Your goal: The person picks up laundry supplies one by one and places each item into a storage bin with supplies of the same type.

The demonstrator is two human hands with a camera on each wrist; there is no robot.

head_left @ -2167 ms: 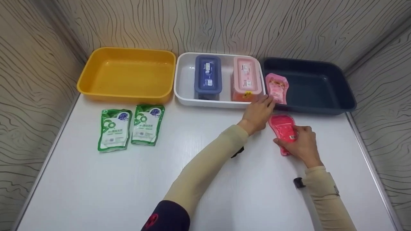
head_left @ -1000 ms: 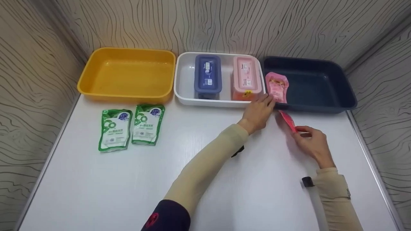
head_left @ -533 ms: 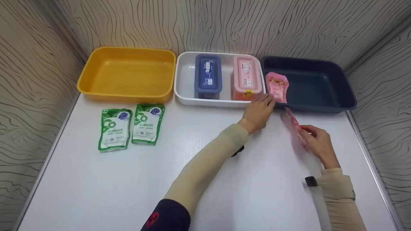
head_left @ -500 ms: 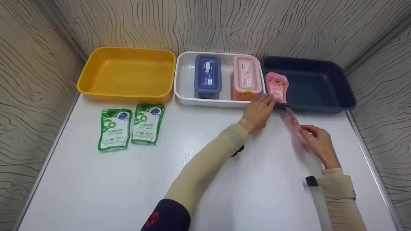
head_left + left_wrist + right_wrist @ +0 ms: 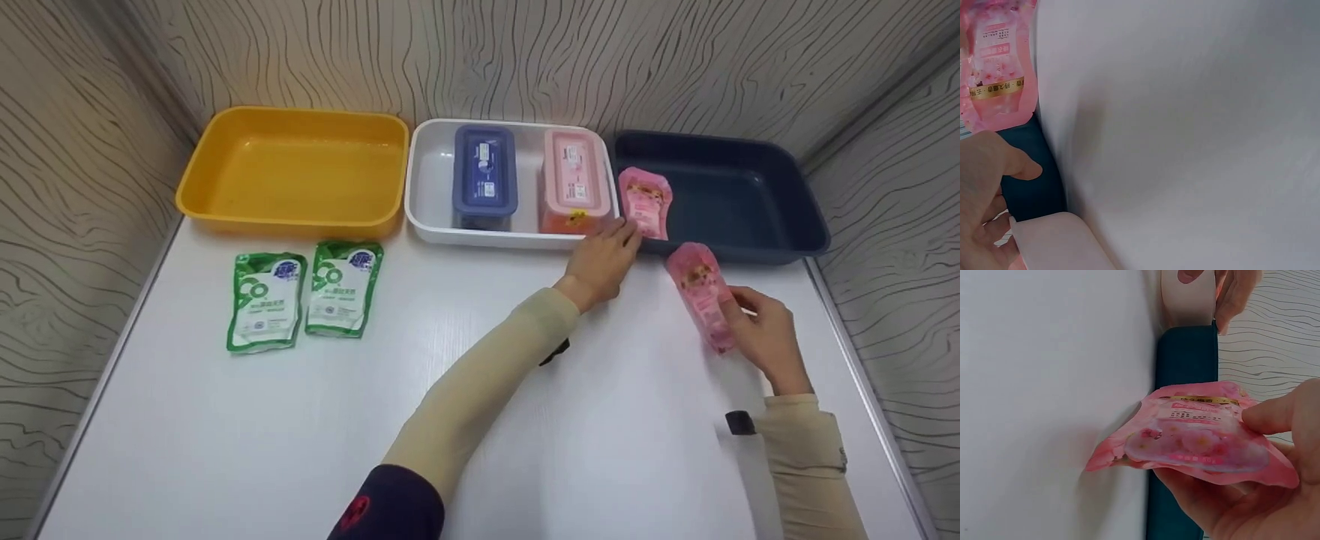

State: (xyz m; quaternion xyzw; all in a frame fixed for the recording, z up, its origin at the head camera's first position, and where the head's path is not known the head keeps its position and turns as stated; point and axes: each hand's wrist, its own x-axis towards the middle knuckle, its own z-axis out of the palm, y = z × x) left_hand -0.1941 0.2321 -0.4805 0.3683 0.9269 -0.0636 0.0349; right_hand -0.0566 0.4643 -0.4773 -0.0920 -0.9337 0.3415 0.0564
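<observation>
- Everything here is placed by the dark blue tray (image 5: 739, 187), which sits on the bench (image 5: 300, 435).
- The right hand (image 5: 763, 334) is on the near side of the dark blue tray, its forearm running back toward the person.
- Its thumb lies on top and its fingers underneath, pinching the held pink pouch (image 5: 701, 289) by its right edge.
- That pouch is tilted, printed face up, just in front of the dark blue tray's near wall; whether they touch cannot be told.
- The left hand (image 5: 602, 262) reaches diagonally to the dark blue tray's near left corner, where the white tray (image 5: 431, 176) adjoins it.
- Its fingers hook over the white tray's rim, with the thumb tip against the outer wall.
- The second pink pouch (image 5: 646, 206) leans inside the dark blue tray at its left end; the left fingertips overlap its lower corner in the head view, so contact is unclear.
- The left wrist view cuts off most of the left hand and part of the second pink pouch.
- In the right wrist view, the held pouch hides part of the right fingers.
- A black piece (image 5: 555, 352) near the left wrist, left of the dark blue tray and nearer the person, is mostly hidden by the sleeve.
</observation>
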